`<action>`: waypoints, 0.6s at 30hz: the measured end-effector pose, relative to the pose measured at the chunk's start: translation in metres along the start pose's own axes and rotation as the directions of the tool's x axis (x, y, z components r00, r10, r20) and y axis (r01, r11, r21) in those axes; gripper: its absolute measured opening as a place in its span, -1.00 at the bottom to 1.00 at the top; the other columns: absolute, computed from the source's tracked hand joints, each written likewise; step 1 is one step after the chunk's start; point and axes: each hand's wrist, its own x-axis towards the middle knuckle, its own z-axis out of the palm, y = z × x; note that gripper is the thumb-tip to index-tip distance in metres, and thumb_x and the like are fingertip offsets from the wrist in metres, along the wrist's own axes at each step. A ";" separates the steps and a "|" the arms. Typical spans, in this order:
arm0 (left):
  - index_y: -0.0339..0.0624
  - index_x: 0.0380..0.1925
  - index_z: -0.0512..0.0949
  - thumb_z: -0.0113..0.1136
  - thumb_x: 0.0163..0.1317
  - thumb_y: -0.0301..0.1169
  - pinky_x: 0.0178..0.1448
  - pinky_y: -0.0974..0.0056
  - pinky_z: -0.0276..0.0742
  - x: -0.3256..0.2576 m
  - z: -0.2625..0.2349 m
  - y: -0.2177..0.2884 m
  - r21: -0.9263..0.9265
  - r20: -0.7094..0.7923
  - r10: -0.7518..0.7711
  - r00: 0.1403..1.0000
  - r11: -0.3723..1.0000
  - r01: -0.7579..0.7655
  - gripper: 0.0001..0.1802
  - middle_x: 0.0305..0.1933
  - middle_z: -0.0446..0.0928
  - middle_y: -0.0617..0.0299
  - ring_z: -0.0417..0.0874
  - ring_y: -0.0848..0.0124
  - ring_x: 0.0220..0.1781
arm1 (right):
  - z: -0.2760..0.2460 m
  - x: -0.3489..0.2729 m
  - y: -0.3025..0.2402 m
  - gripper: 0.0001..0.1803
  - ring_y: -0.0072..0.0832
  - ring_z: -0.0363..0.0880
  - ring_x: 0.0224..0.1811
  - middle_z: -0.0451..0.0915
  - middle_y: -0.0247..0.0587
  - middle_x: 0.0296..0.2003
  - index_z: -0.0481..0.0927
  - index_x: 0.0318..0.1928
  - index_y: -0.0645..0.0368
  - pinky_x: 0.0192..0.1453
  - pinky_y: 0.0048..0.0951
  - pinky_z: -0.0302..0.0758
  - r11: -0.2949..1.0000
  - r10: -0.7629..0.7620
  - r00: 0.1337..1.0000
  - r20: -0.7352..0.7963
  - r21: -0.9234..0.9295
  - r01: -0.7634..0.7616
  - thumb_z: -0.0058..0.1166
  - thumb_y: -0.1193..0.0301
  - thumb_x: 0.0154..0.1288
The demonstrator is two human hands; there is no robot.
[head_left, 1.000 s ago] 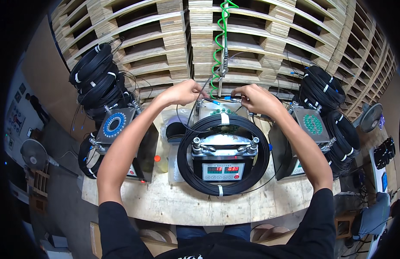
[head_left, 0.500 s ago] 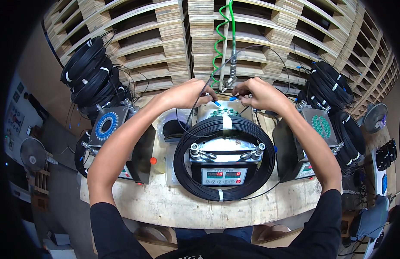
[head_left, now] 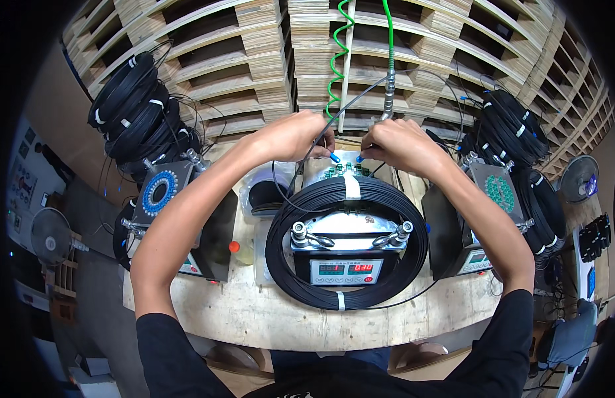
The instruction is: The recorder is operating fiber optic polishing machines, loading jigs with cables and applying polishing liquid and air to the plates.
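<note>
Plugging-in step, by the look of it: both cable ends held over the green port block [head_left: 348, 172] at the back of the middle test box [head_left: 347, 249], at 12 o'clock from its red readout [head_left: 346, 271].

Left hand [head_left: 291, 137]: reached forward from 7 o'clock, forearm long and nearly straight, palm down, fingers pinched on a thin black cable end with a blue connector [head_left: 335, 158] poking out at 4 o'clock from the knuckles.

Middle: black cable coil [head_left: 348, 199] draped round the test box, bound with white ties, lying flat on the wooden bench [head_left: 254, 318]. Connector tips just above the port block; touching or not, cannot tell.

Right hand [head_left: 395, 146]: come in from 5 o'clock, elbow bent more sharply, palm down, fingertips closed on the second blue connector [head_left: 360, 158], just beside the first.

Next move, as a judgement: fine alignment of each tip to its own socket, then a straight, gentle push; slack in the thin leads to be kept clear of the coiled green hose [head_left: 339, 60] hanging at 12 o'clock.
</note>
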 end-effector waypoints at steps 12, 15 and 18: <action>-0.26 -0.21 0.70 0.35 0.18 -0.35 -0.10 0.17 0.59 0.002 -0.002 0.006 0.016 0.013 0.001 1.000 1.000 -0.001 -0.76 -0.29 0.71 -0.02 0.73 0.12 -0.22 | -0.003 0.018 -0.023 -0.76 -0.10 0.70 -0.16 0.71 -0.06 -0.26 0.73 -0.27 0.13 -0.15 -0.15 0.60 0.963 0.027 0.980 0.198 -0.269 0.028 0.21 0.23 0.26; -0.26 -0.23 0.70 0.35 0.17 -0.35 -0.11 0.17 0.59 0.002 -0.003 0.006 0.023 0.015 -0.001 1.000 1.000 0.000 -0.76 -0.30 0.70 -0.02 0.73 0.13 -0.24 | -0.001 0.024 -0.034 -0.82 -0.14 0.72 -0.15 0.72 -0.08 -0.25 0.73 -0.28 0.15 -0.14 -0.17 0.62 0.925 0.017 0.979 0.204 -0.374 0.062 0.16 0.33 0.25; -0.27 -0.25 0.70 0.35 0.16 -0.35 -0.14 0.16 0.59 0.004 -0.004 0.005 0.051 0.020 0.004 1.000 0.999 -0.005 -0.77 -0.34 0.70 -0.01 0.73 0.13 -0.27 | 0.000 0.032 -0.043 -0.84 -0.22 0.74 -0.12 0.74 -0.14 -0.23 0.74 -0.24 0.08 -0.16 -0.23 0.63 0.880 -0.040 0.964 0.262 -0.448 0.158 0.12 0.36 0.27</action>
